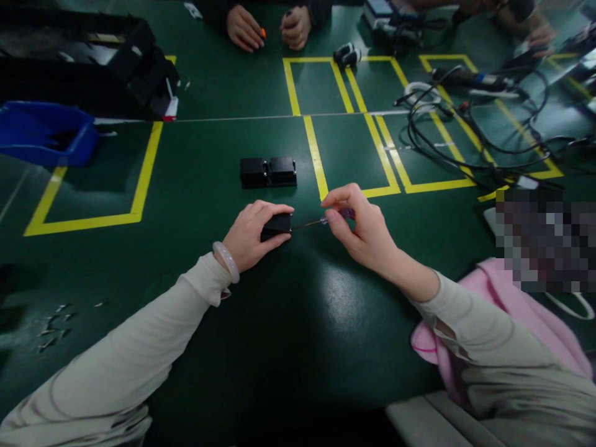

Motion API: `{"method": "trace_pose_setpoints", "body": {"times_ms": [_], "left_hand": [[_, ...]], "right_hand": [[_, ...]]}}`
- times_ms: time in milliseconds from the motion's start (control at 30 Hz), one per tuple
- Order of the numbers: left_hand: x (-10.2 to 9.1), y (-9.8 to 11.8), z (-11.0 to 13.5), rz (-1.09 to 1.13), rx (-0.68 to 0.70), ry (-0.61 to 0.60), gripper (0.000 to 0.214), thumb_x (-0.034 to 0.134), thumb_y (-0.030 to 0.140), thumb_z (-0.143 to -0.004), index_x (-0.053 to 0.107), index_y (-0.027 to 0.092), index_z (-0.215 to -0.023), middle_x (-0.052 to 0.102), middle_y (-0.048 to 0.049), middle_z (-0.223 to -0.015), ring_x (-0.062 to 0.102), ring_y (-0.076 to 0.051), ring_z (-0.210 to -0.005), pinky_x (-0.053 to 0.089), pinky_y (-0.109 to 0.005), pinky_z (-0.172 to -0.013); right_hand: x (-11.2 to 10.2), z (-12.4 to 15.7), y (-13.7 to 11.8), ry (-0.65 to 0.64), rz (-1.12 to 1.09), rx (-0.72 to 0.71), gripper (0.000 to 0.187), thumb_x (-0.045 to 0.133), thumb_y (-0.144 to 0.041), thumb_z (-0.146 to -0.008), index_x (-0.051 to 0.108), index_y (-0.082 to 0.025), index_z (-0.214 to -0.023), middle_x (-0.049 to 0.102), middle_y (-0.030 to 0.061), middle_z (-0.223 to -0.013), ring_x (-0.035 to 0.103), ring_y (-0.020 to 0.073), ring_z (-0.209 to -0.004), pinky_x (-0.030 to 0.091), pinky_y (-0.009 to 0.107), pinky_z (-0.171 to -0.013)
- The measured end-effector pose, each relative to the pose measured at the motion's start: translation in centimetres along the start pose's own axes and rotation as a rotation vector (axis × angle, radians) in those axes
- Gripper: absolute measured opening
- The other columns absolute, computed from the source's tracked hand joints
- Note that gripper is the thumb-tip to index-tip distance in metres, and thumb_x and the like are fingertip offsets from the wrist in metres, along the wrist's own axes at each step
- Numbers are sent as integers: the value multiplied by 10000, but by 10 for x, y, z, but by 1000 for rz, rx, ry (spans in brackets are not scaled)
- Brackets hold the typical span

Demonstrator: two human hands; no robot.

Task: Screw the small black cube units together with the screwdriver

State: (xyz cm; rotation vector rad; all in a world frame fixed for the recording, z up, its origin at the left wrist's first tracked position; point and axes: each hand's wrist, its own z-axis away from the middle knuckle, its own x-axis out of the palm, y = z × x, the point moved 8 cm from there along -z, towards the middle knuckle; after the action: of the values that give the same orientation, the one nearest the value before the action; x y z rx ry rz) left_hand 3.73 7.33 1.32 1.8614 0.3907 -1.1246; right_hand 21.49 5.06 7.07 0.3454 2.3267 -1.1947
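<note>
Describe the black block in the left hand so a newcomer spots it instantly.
On the green table, find the left hand with a pale bracelet at its wrist. The black block sits in its grip, a screwdriver pointed at its right end. Unlike the two black blocks lying just beyond, this one is held.

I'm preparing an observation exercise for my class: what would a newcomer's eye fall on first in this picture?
The bright yellow tape outlines on the green tabletop probably stand out first. At the centre, the left hand grips a black block while the right hand holds a slim screwdriver to its end. A blue bin sits at the far left, pink fabric at the right.
</note>
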Motion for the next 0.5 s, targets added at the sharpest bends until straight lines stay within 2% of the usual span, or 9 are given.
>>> {"method": "trace_pose_setpoints", "body": {"times_ms": [100,300,500], "left_hand": [[0,0,0,8,-9,1,408,625,363,-918,557,230,-1298,616,-75,-1230,570,-260,-1117,449,-423,-978],[0,-3,0,43,-26,-2,405,634,365,-910,558,229,-1284,611,-68,-1222,572,-255,-1126,449,-414,-989],[0,-5,1,64,-33,-6,411,650,357,-903,557,224,-1281,608,-70,-1221,580,-251,-1129,455,-412,-991]], "right_hand": [[1,0,-1,-12,-8,-12,56,518,-256,-970,540,-208,-952,575,-26,-785,587,90,-659,447,217,-623],[1,0,-1,-18,-8,-1,67,516,-205,-951,538,-198,-1014,591,-17,-821,591,89,-666,459,219,-652],[2,-2,1,-43,12,30,124,535,-300,-964,523,-208,-883,582,-34,-729,561,85,-612,403,201,-581]]}}
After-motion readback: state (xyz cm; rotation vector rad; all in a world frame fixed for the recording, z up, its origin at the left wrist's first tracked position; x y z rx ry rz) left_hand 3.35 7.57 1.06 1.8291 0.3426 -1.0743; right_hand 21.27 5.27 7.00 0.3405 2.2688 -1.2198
